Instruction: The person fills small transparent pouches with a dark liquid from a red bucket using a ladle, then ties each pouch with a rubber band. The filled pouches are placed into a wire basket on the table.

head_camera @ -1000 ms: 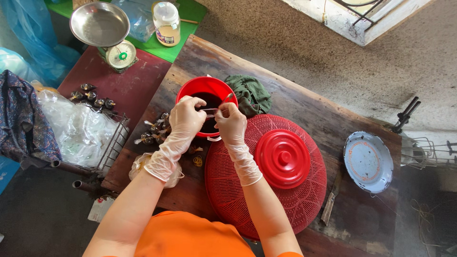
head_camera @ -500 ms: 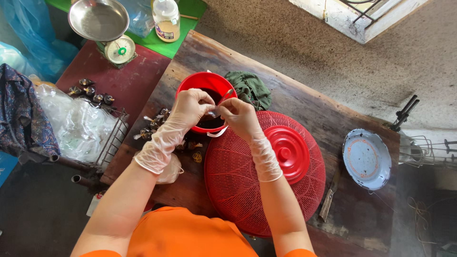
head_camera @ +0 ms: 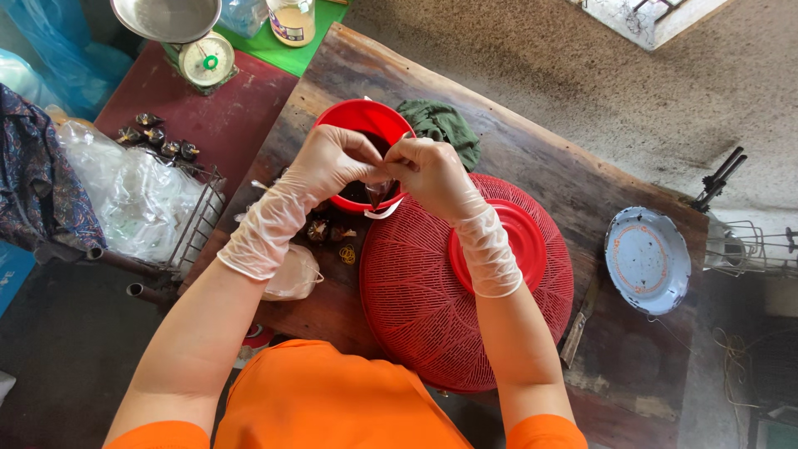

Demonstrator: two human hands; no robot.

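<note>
While both gloved hands meet over the red bucket (head_camera: pixel 366 120), the small dark pouch (head_camera: pixel 379 193) hangs right between them, pinched from either side. Left hand (head_camera: pixel 331 162) is curled tight, fingertips nipping the pouch's top edge from the left; right hand (head_camera: pixel 428 170) is closed the same way, gripping the other side, knuckles up. The pouch dangles just below the two sets of fingertips, over the bucket's near rim, with a pale strip (head_camera: pixel 384 212) curling out beneath it. Both hands wear thin clear gloves up past the wrist.

Just below the left wrist, small dark bundles (head_camera: pixel 326 230) lie on the wooden worktop (head_camera: pixel 532 158), with a rubber band (head_camera: pixel 347 253) near them and a pale bag (head_camera: pixel 291 274) under the forearm. Right forearm crosses a big red woven dome cover (head_camera: pixel 416 299). Behind the bucket sits a green cloth (head_camera: pixel 445 126). Well off to the right, a round blue-white plate (head_camera: pixel 647 259). Far left, a weighing scale (head_camera: pixel 204 62) with a metal pan, and more dark bundles (head_camera: pixel 158 137) beside a wire basket (head_camera: pixel 199 224).
</note>
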